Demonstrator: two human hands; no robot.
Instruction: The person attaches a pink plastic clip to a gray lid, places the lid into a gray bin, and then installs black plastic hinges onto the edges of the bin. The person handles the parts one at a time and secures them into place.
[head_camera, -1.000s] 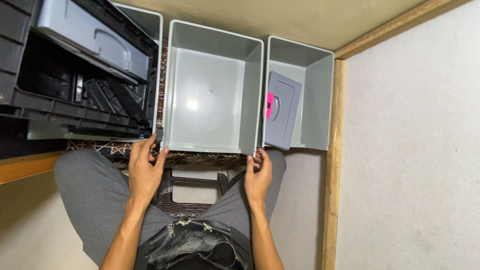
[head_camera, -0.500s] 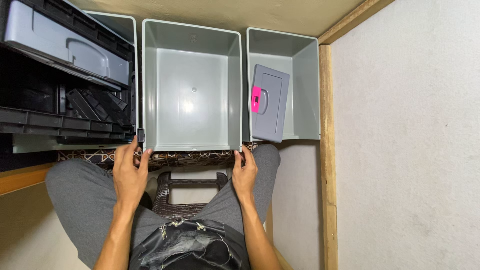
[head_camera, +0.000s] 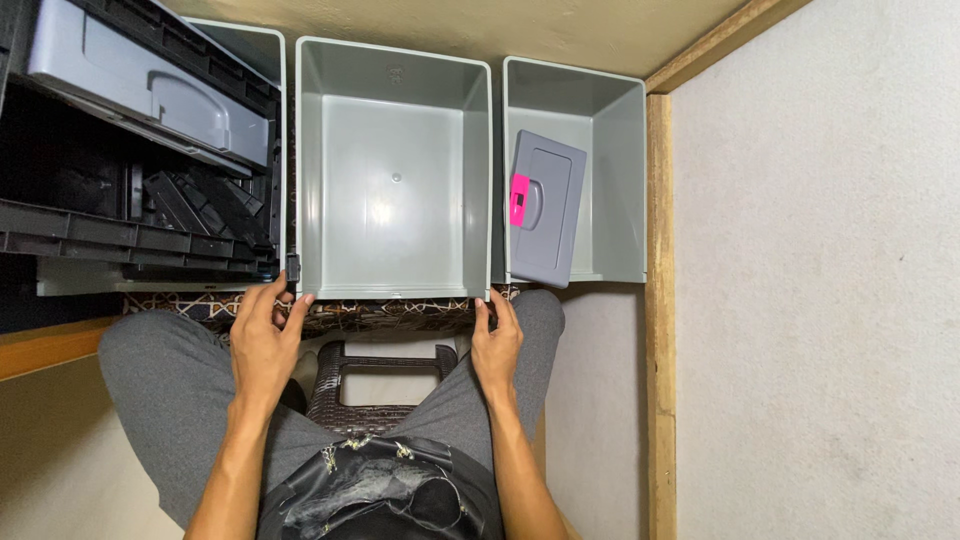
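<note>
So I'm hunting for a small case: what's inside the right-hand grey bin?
The right-hand grey bin holds a flat grey case with a pink latch, leaning on its left wall. Whatever lies beneath the case is hidden.

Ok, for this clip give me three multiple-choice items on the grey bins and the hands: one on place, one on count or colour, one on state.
1. Where does the small grey case with the pink latch sit?
A. In the right-hand bin
B. In the middle bin
C. On the stool

2. How many grey open bins show side by side?
A. One
B. Three
C. Five

3. What is inside the middle bin?
A. Black tool parts
B. A folded cloth
C. Nothing, its floor is bare

Key:
1 A: the case leans inside the right-hand bin, against its left wall.
2 B: the middle and right bins are in full view, and a third bin shows partly behind the black toolbox.
3 C: only bare grey plastic shows, while the left hand and right hand rest at its near corners.
</note>
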